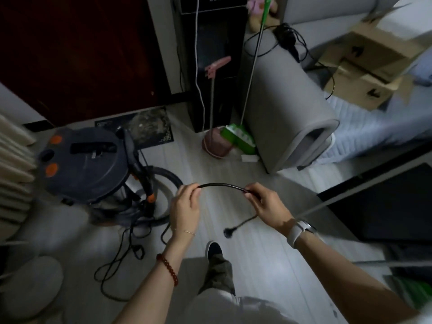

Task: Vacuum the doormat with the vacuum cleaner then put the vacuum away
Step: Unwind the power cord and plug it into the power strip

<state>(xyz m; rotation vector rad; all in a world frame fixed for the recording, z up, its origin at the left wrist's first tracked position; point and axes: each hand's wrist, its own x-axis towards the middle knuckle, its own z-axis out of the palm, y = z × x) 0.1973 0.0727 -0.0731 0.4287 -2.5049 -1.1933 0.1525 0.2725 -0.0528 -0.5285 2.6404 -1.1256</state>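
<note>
power cord (222,184) stretched in an arc between left hand (185,208) and right hand (268,204), both grips pinched on it, plug (228,232) dangling below, likely for coiling. vacuum cleaner (86,164) standing just left, near doormat (149,127) by door.

No text can be read: the print on the doormat (149,127), far left, and the black marks on the cardboard boxes (364,73), far right, are blurred.
</note>
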